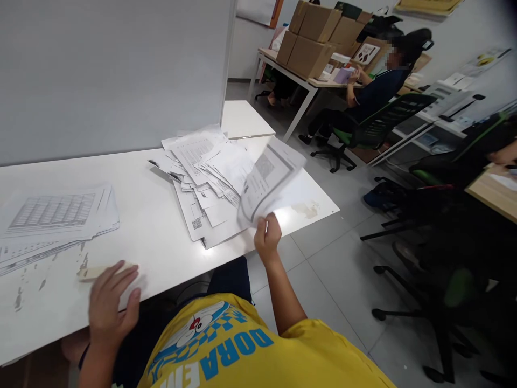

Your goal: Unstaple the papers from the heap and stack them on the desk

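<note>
My right hand [267, 237] pinches the lower edge of a printed sheet of paper [269, 180] and holds it tilted above the right end of the white table [149, 231]. Under and behind that sheet lies a loose, messy pile of printed papers [205, 178]. My left hand [110, 304] rests flat near the table's front edge, fingers spread, its fingertips close to a small pale eraser-like block [91, 272]. A neater stack of printed sheets [52, 218] with a grid table on top lies at the far left.
A grey partition [113, 70] stands behind the table. To the right, another person [371, 91] sits in a black office chair at a desk stacked with cardboard boxes [315, 37]. More black chairs [440, 269] and a wooden desk corner [495, 191] stand at the right on the tiled floor.
</note>
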A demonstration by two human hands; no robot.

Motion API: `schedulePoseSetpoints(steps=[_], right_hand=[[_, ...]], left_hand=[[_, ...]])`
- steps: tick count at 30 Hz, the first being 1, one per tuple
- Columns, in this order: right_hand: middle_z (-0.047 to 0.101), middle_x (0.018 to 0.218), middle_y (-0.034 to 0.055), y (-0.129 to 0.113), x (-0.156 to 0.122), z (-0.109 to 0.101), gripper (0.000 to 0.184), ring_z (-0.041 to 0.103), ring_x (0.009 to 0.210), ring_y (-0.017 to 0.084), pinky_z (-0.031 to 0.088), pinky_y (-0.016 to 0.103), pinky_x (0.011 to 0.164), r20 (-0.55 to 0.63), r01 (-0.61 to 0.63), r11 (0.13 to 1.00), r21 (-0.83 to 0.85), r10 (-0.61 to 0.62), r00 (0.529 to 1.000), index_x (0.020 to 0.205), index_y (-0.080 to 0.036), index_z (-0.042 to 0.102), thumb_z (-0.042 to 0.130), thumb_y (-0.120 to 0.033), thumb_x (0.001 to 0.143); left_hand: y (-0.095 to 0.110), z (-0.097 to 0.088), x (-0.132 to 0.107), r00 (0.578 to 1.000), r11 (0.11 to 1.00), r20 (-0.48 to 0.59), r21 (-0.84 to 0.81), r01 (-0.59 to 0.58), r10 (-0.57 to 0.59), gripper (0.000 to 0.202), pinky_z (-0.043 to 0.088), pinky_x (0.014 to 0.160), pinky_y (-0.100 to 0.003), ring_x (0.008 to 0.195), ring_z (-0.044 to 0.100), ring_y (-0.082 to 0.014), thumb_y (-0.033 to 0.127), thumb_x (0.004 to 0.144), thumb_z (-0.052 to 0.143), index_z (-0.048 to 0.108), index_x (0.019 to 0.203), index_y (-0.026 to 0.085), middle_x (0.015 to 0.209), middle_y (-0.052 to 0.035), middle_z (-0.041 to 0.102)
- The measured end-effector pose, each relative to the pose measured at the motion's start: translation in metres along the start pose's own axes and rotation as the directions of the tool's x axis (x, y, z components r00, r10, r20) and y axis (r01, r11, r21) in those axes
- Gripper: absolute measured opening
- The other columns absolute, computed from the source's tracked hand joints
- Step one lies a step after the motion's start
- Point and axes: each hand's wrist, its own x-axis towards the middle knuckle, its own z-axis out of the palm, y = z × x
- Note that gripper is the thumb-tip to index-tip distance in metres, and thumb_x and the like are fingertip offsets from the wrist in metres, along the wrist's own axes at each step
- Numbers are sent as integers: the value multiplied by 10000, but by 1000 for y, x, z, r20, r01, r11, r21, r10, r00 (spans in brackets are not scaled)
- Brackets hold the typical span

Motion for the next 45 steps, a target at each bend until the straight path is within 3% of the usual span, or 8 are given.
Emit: schedulePoseSetpoints(steps=[3,7,10,14,18,26,37,45], right_hand=[[473,642,24,-37,-44,-1,378,507,631,231,476,389,640,155,-148,955,256,110,982,696,-277,482,408,-551,946],[528,680,4,-64,-76,12,349,526,661,202,481,336,632,449,-456,753,475,238,861,741,-257,563,522,-563,904],[603,717,1,-63,-82,16,282,564,676,193,493,312,617,580,-663,541,517,348,737,846,-253,630,626,-534,845],[690,809,17,-52,-75,7,319,609,677,163,515,274,617,727,-818,204,537,379,572,970,-226,685,725,-450,746],[707,820,17,-44,-56,0,390,610,661,154,510,257,579,749,-819,111,562,353,562,1029,-216,694,715,-481,743],[737,942,0,-57,-34,9,321,654,910,195,521,293,811,661,-695,450,561,261,703,1032,-231,686,738,-290,721],[628,599,7,-64,-46,19,253,514,500,123,432,273,516,966,-753,630,189,21,259,702,-172,650,735,-395,787],[612,527,10,-73,-50,29,333,480,429,107,383,264,453,954,-784,585,208,57,296,635,-163,650,719,-461,766]], left_hand=[[33,29,21,965,902,72,-346,260,-250,399,451,1107,-514,1310,554,-295,342,902,527,548,1290,251,1289,-105,649],[50,62,49,669,384,434,-578,721,-604,580,565,964,-458,1175,642,-317,624,891,463,641,1219,180,1146,-141,721],[45,64,53,470,91,620,-542,836,-628,626,610,832,-424,1013,704,-330,683,745,649,709,1061,147,964,-147,756],[38,46,48,352,44,724,-407,912,-593,608,621,725,-397,863,725,-302,613,605,820,723,1008,169,921,-117,765],[33,31,45,411,184,803,-367,912,-433,627,607,836,-425,976,708,-310,557,649,820,692,1162,221,1099,-99,751],[37,9,52,486,298,752,-388,872,-445,713,591,867,-384,1087,672,-316,578,730,736,590,1343,246,1266,-92,693],[16,-15,47,511,371,729,-367,853,-456,564,579,860,-350,980,700,-259,572,789,695,662,1259,262,1170,-55,730],[17,-26,47,572,408,491,-407,818,-657,515,535,667,-262,835,702,-207,548,744,747,693,1152,240,890,-45,744]])
